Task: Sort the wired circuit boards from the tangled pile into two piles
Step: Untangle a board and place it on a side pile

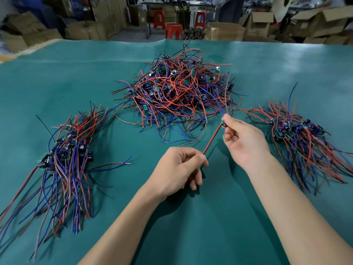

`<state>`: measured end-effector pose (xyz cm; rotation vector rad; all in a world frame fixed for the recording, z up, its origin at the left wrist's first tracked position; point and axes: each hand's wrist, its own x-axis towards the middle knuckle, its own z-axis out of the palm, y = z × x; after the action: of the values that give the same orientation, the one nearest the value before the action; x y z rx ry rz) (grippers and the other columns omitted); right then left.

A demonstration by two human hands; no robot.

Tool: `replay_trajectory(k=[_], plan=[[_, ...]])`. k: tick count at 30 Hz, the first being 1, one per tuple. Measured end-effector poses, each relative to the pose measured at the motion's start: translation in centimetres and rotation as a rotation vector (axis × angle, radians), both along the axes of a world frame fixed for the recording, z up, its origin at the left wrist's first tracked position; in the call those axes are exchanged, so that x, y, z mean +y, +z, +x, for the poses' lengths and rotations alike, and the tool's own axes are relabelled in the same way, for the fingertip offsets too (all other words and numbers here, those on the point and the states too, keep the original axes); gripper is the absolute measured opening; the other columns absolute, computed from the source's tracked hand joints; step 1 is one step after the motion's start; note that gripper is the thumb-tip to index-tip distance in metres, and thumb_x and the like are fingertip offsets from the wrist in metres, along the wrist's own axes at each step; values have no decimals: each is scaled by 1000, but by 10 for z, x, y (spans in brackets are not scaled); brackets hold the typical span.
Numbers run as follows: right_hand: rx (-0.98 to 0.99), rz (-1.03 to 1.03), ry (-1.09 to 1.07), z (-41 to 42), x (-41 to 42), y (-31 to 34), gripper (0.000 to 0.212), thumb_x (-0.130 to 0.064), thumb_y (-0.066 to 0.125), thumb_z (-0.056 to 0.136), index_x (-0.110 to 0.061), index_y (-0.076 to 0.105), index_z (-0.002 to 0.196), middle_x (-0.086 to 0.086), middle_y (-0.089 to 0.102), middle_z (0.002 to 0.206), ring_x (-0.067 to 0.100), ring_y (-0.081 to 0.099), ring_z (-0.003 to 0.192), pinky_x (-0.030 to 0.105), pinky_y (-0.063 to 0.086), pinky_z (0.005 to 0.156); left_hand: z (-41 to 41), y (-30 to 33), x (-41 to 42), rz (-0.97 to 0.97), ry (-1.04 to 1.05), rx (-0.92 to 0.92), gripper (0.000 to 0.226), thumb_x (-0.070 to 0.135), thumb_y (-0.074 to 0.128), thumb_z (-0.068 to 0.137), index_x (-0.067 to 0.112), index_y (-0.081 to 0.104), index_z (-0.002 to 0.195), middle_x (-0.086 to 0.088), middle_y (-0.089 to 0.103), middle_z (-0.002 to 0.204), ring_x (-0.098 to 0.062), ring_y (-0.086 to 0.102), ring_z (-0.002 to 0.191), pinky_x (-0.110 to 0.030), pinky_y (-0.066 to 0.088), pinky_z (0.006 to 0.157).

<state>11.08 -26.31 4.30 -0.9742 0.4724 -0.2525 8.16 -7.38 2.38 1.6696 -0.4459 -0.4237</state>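
A tangled pile (177,92) of small circuit boards with red, blue and black wires sits in the middle of the green table (57,77). A sorted pile (66,159) lies at the left and another sorted pile (298,136) at the right, wires trailing toward me. My right hand (242,142) pinches a small wired circuit board (223,124) between thumb and fingers, just in front of the tangled pile. Its red wire (212,139) runs down to my left hand (179,169), which pinches the wire's end. More wires of that board lead up into the tangle.
Beyond the table's far edge stand red plastic stools (173,30), cardboard boxes (225,31) and a metal workbench (172,4). More cardboard boxes (24,29) crowd the left background.
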Motion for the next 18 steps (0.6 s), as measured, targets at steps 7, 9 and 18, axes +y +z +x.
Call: replay_trajectory(k=[7, 9, 18], plan=[[-83, -96, -26, 2, -4, 8, 8, -4, 78, 84, -9, 73, 80, -4, 64, 62, 6, 53, 55, 16, 44, 52, 1, -1, 0, -9, -6, -43, 23, 16, 43, 106, 10, 60, 92, 0, 59, 51, -12, 37, 32, -19, 30, 35], [-123, -163, -28, 1, -2, 12, 8, -4, 77, 85, -8, 73, 81, -5, 65, 63, 6, 53, 57, 16, 43, 55, 2, -1, 1, 4, -2, -77, 22, 18, 43, 107, 13, 61, 94, 3, 55, 49, -10, 32, 32, -18, 28, 35], [-530, -855, 49, 2, 58, 87, 13, -11, 83, 80, -21, 75, 80, -8, 73, 72, 3, 61, 63, 23, 50, 63, 5, -6, 3, -168, 52, -49, 26, 23, 35, 109, 17, 60, 105, 0, 51, 47, -12, 38, 34, -17, 28, 35]])
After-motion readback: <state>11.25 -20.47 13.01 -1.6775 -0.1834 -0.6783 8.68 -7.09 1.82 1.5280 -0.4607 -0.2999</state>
